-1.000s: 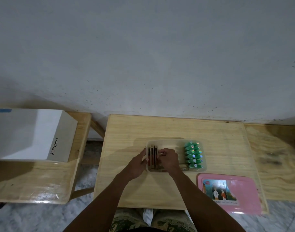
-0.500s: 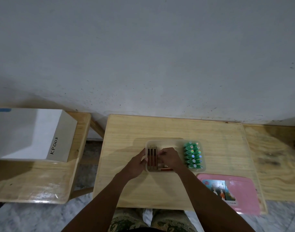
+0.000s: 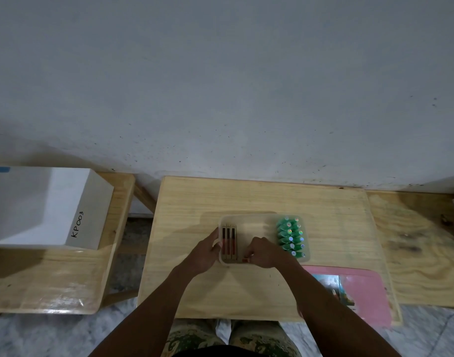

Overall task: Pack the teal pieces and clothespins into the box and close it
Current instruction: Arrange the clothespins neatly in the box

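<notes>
A translucent box stands open in the middle of the wooden table. Several teal pieces lie stacked at its right end. Three clothespins stand side by side at its left end. My left hand grips the box's left wall, thumb over the rim. My right hand reaches into the box near its front wall and pinches a small reddish clothespin. The pink lid lies flat on the table to the front right.
A white carton marked KP003 sits on a wooden bench to the left. Another wooden surface adjoins the table on the right. A grey wall rises just behind the table. My knees show below the table's front edge.
My right hand has drawn back from beside the standing clothespins toward the box's front wall, still in the box. The left hand stays on the left wall.
</notes>
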